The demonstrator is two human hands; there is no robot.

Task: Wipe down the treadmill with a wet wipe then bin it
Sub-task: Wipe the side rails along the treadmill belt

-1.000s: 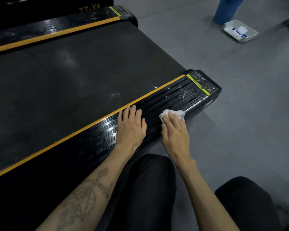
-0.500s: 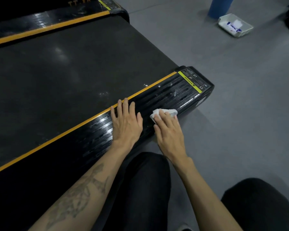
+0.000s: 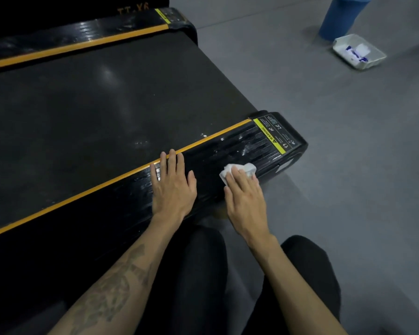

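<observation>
The black treadmill [image 3: 87, 112] fills the left of the view, its near side rail [image 3: 240, 146] ribbed and edged with an orange stripe. My right hand [image 3: 246, 199] presses a crumpled white wet wipe [image 3: 248, 169] flat onto that rail's outer edge, fingers straight over it. My left hand [image 3: 173, 184] rests palm down on the same rail, just left of the wipe, fingers spread and holding nothing. A blue bin [image 3: 341, 16] stands on the floor at the far right.
A white tray [image 3: 359, 53] with a blue-and-white packet sits on the grey floor beside the bin. A yellow warning label [image 3: 269, 139] marks the rail's end cap. My knees in black trousers [image 3: 196, 281] are at the bottom.
My right hand slid the wipe a short way back along the rail toward my left hand. The left hand stayed planted on the rail.
</observation>
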